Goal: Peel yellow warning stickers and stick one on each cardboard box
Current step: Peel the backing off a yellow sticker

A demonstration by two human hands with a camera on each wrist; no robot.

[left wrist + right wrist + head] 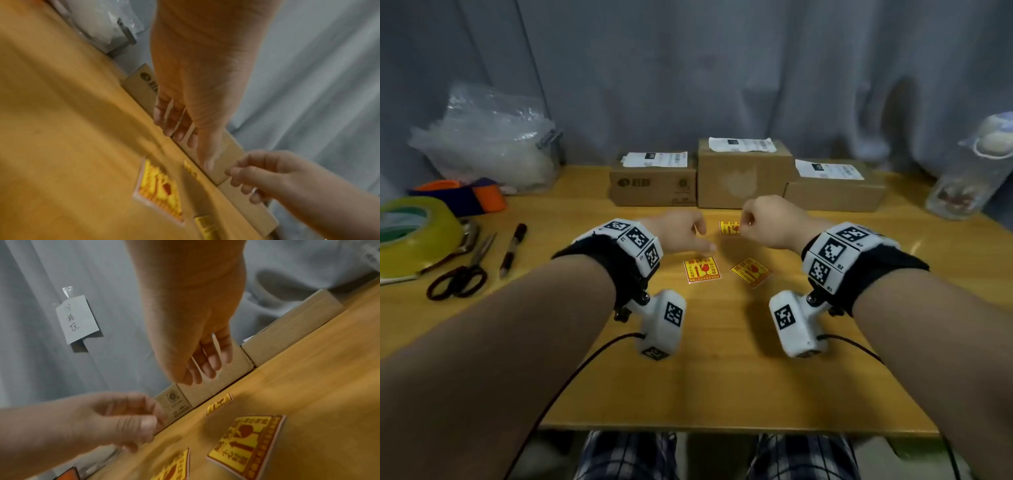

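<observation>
Three yellow warning stickers lie on the wooden table [722, 359]: a far one [728, 228], a near-left one [702, 270] and a near-right one [751, 271]. Three cardboard boxes stand in a row at the back: left [652, 186], middle [743, 178], right [832, 192], each with a white label on top. My left hand [703, 238] hovers left of the far sticker with fingers loosely bent, thumb apart, holding nothing. My right hand [747, 224] hovers at that sticker's right edge, fingers curled in, thumb against forefinger. Nothing shows between them.
At the left lie a tape roll [410, 233], scissors [460, 274], a pen [513, 248], an orange and blue object [472, 198] and a plastic bag [486, 140]. A clear bottle [969, 174] stands at the right. A grey curtain [722, 68] hangs behind.
</observation>
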